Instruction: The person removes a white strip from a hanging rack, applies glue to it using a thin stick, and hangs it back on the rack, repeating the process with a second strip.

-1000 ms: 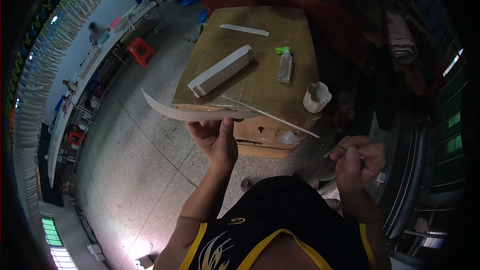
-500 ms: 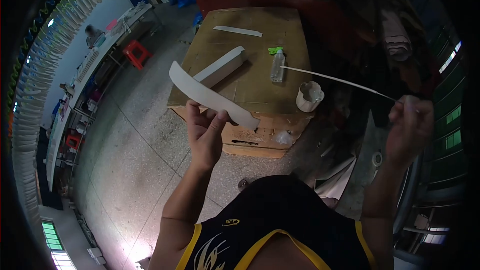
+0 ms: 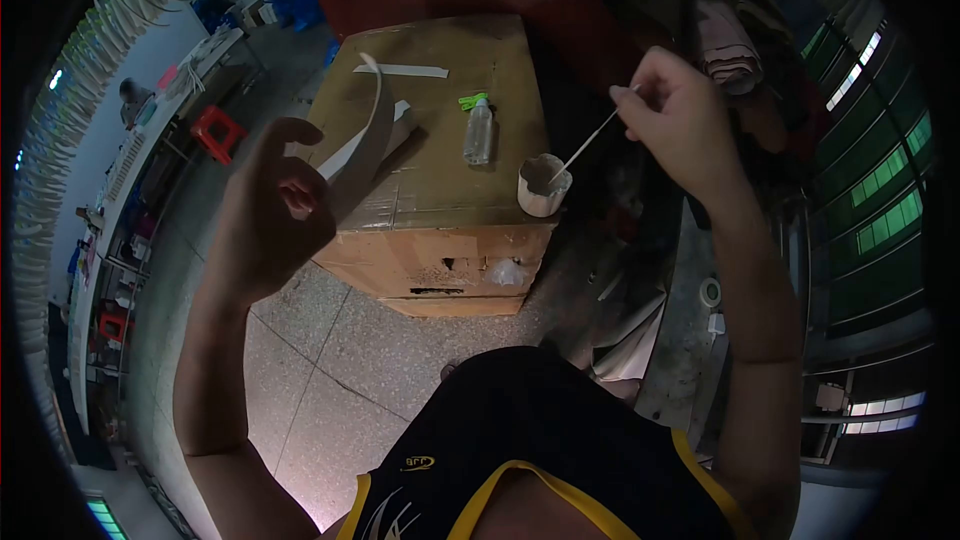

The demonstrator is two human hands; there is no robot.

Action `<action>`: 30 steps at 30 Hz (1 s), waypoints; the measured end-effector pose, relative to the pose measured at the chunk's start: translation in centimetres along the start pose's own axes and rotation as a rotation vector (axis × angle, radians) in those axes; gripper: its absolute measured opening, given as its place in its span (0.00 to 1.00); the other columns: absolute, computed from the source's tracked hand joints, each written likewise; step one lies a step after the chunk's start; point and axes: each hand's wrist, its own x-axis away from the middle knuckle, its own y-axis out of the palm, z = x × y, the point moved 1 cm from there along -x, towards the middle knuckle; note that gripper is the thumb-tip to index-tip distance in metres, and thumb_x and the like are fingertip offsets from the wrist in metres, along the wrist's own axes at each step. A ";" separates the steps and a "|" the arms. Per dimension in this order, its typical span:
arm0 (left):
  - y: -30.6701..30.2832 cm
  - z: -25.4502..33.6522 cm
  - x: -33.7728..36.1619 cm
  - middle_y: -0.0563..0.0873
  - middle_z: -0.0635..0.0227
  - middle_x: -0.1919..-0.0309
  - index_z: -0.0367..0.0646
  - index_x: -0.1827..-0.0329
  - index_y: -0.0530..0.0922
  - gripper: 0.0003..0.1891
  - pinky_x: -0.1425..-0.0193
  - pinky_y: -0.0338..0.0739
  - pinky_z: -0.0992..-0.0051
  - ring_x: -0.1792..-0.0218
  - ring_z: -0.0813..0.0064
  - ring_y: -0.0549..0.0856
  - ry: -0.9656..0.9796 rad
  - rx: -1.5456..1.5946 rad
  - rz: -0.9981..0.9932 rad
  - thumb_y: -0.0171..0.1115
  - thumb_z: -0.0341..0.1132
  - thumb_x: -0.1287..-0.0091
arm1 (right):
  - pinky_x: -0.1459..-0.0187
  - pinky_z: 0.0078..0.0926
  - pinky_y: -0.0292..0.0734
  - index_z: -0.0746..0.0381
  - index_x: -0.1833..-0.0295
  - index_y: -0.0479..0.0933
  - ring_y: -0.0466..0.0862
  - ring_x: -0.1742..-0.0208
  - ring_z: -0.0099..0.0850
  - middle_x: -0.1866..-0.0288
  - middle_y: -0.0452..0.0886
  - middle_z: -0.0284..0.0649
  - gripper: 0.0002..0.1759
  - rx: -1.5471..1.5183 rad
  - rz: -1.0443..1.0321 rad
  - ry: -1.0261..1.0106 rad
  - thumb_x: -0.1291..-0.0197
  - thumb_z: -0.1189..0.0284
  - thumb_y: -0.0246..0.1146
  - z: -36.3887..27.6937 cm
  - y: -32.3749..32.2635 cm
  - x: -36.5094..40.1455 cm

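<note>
A curved white strip is held upright on edge by my left hand, its fingers bent round the strip's near end. My right hand pinches the upper end of a thin stick, whose lower end is inside a white cup at the box's front right corner. A clear bottle with a green top stands on the cardboard box. Behind my left hand lies a folded white piece. Another flat white strip lies near the box's back edge.
A red stool stands on the floor at the left, beside a long white table where a person is seen. Rolled material is at the back right. A roll of tape lies at the right.
My right hand has moved inward and brought the stick's end down into the cup. My left hand has moved left and turned the strip on edge. The view has shifted right.
</note>
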 end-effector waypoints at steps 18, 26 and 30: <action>-1.7 -5.1 -0.1 0.80 0.66 0.60 0.45 0.41 0.63 0.31 0.54 0.74 0.80 0.58 0.78 0.80 0.414 0.771 0.291 0.73 0.32 0.45 | 0.69 0.24 0.77 0.66 0.67 0.78 0.83 0.72 0.25 0.73 0.83 0.39 0.09 -0.040 -0.302 0.062 0.44 0.71 0.69 4.4 7.0 0.3; -1.4 -5.5 -2.1 0.82 0.63 0.59 0.45 0.40 0.62 0.31 0.52 0.79 0.77 0.55 0.75 0.83 0.421 0.874 0.161 0.70 0.29 0.44 | 0.71 0.13 0.72 0.62 0.65 0.78 0.78 0.74 0.15 0.74 0.80 0.30 0.10 -0.163 -0.072 0.000 0.40 0.68 0.69 -2.3 -4.1 -2.8; -0.5 -5.0 -3.0 0.80 0.68 0.62 0.44 0.40 0.64 0.31 0.48 0.72 0.75 0.56 0.75 0.80 0.354 0.895 0.056 0.71 0.32 0.44 | 0.71 0.12 0.72 0.59 0.63 0.77 0.78 0.74 0.15 0.71 0.81 0.30 0.08 -0.328 0.102 0.049 0.36 0.67 0.65 -1.4 -8.0 -1.9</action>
